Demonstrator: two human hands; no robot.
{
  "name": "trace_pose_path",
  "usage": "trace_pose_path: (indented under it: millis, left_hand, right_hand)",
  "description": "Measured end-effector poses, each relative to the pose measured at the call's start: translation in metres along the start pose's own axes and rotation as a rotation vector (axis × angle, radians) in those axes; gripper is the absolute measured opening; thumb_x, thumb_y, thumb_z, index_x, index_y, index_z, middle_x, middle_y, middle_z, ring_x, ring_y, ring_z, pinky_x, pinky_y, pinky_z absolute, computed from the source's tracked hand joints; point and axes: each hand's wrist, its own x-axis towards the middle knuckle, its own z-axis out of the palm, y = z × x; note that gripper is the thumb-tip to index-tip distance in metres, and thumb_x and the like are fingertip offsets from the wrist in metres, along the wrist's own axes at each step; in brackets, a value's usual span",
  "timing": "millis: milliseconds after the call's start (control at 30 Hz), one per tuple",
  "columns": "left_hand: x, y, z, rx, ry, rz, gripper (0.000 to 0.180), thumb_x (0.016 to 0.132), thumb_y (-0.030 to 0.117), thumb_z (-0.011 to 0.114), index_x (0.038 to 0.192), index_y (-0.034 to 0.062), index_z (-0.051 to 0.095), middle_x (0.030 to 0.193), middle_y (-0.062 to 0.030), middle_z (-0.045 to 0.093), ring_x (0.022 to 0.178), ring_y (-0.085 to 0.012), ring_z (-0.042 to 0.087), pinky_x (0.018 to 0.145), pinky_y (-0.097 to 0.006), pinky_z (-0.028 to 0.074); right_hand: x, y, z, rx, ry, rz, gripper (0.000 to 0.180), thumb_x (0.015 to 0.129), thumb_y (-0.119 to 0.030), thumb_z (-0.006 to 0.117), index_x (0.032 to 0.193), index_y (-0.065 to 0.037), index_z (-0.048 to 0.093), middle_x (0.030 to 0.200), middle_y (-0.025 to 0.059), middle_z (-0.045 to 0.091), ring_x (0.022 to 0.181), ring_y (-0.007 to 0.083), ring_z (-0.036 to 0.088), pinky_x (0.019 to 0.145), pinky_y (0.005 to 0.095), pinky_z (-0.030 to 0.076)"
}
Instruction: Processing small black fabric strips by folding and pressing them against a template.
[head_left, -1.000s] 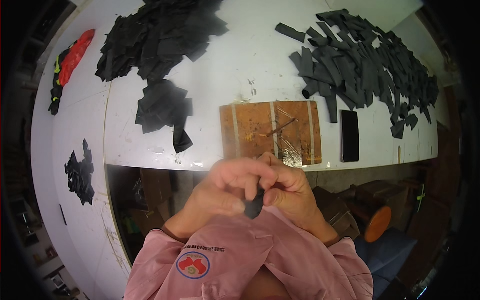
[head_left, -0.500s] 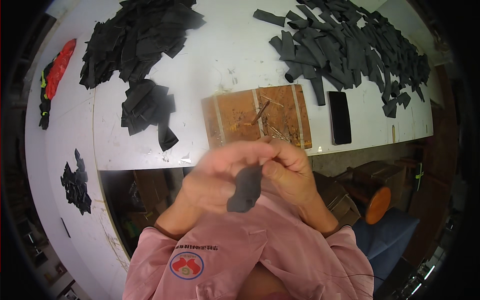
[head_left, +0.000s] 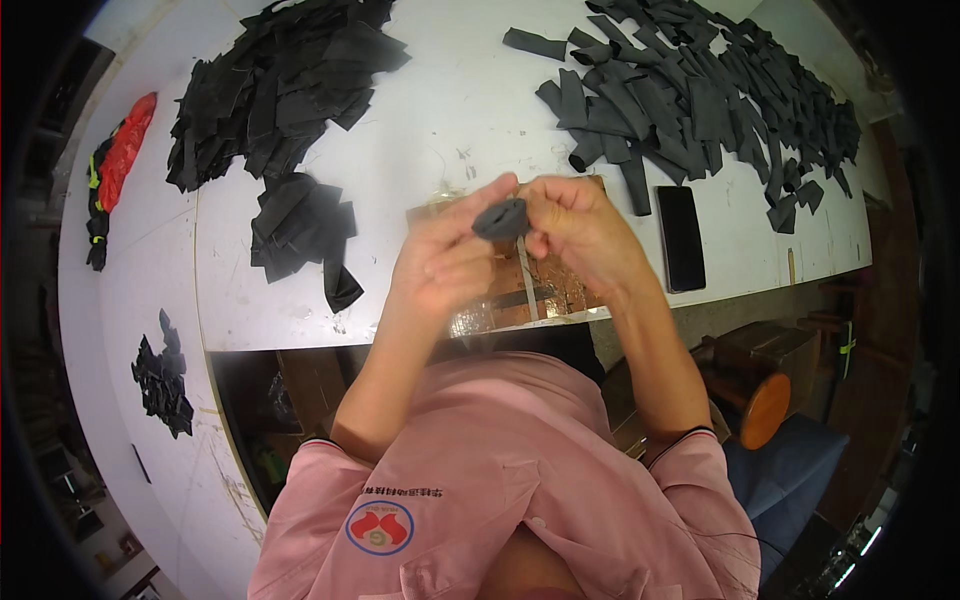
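A small black fabric tube [head_left: 500, 220] is held up between my two hands, its end bunched and facing me. My left hand [head_left: 450, 255] grips it from the left, thumb and fingers pressed on its edge. On the other side, the fingertips of my right hand [head_left: 580, 230] pinch the tube's right edge. Both hands are above a brown board [head_left: 560, 300] with pale tape strips, and they hide much of it. Whether a tool sits inside the tube cannot be seen.
A large heap of flat black fabric pieces [head_left: 270, 95] lies at the far left, with a smaller pile [head_left: 300, 225] nearer. Black fabric tubes [head_left: 690, 110] spread over the far right. A black phone [head_left: 681, 238] lies right of the board. An orange-topped stool [head_left: 765, 410] stands below the table.
Both hands have moved away from my chest, out over the board, carrying the fabric tube. The tube hung lengthwise before; now it looks shorter and bunched, with its end toward me.
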Motion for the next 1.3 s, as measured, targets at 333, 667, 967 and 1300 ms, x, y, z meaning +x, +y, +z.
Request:
trace_pose_path:
  millis: [333, 667, 967, 1300]
  left_hand:
    - [-0.007, -0.006, -0.018, -0.124, -0.010, 0.010, 0.039, 0.087, 0.002, 0.028, 0.126, 0.0047, 0.034, 0.067, -0.0071, 0.054, 0.033, -0.0060, 0.032, 0.030, -0.019, 0.032]
    - [-0.011, -0.018, 0.001, 0.402, -0.036, 0.175, 0.038, 0.086, 0.001, 0.036, 0.124, 0.0014, 0.033, 0.098, -0.0099, 0.056, 0.034, -0.0034, 0.031, 0.031, -0.018, 0.026]
    - [-0.015, -0.050, 0.026, 0.451, -0.181, 0.232, 0.032, 0.086, 0.003, 0.039, 0.118, -0.0002, 0.037, 0.097, -0.0203, 0.054, 0.031, -0.0038, 0.029, 0.028, -0.016, 0.028]
    - [-0.009, -0.038, 0.019, 1.763, 0.242, 0.901, 0.026, 0.078, 0.003, 0.054, 0.104, 0.0008, 0.053, 0.091, -0.0058, 0.055, 0.077, -0.0142, 0.053, 0.072, -0.024, 0.042]
  right_hand:
    - [0.006, 0.015, -0.017, 0.009, -0.105, 0.013, 0.022, 0.082, -0.023, 0.057, 0.071, -0.004, 0.055, 0.063, -0.0005, 0.050, 0.053, 0.0056, 0.044, 0.050, 0.0176, 0.036]
    - [0.020, 0.007, -0.023, -0.177, -0.139, 0.095, 0.024, 0.083, -0.024, 0.055, 0.076, -0.002, 0.057, 0.066, -0.0001, 0.053, 0.055, 0.0052, 0.046, 0.050, 0.0174, 0.035]
    - [0.013, -0.017, -0.012, -0.204, -0.314, -0.118, 0.019, 0.080, -0.020, 0.059, 0.070, -0.004, 0.054, 0.063, -0.0035, 0.049, 0.057, 0.0041, 0.043, 0.054, 0.0172, 0.035]
    - [0.009, 0.010, -0.022, -0.285, -0.087, -0.105, 0.022, 0.084, -0.021, 0.053, 0.076, -0.001, 0.054, 0.065, -0.0002, 0.051, 0.061, 0.0061, 0.046, 0.058, 0.0211, 0.038]
